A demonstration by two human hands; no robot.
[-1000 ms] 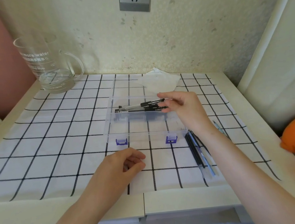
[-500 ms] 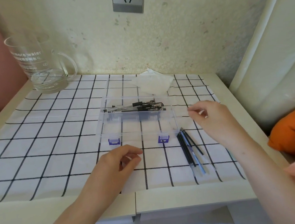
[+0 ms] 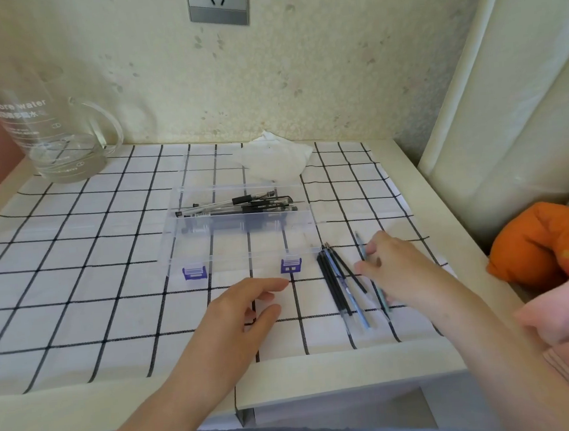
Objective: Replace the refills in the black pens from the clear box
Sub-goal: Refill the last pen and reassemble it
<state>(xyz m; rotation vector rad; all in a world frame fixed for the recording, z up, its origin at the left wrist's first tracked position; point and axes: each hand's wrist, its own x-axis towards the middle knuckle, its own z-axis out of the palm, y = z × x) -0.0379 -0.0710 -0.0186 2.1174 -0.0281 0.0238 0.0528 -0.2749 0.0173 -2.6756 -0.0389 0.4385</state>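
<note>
The clear box (image 3: 176, 249) lies open in the middle of the checked cloth, its lid folded toward me with two purple latches (image 3: 291, 265). Several black pens (image 3: 241, 205) lie in its far compartment. To the right of the box a bunch of dark refills (image 3: 337, 279) lies on the cloth. My right hand (image 3: 405, 270) is down beside them, its fingertips pinching a thin bluish refill (image 3: 383, 299) that lies apart from the bunch. My left hand (image 3: 237, 322) rests on the cloth just in front of the lid, fingers relaxed and holding nothing.
A glass jug (image 3: 52, 132) with a little water stands at the back left. A crumpled white tissue (image 3: 274, 157) lies behind the box. An orange cushion (image 3: 546, 240) sits off the table's right edge. The table's front edge (image 3: 324, 373) is close to me.
My right hand left the pens in the box and came right and toward me, down onto the refills. My left hand stayed where it was.
</note>
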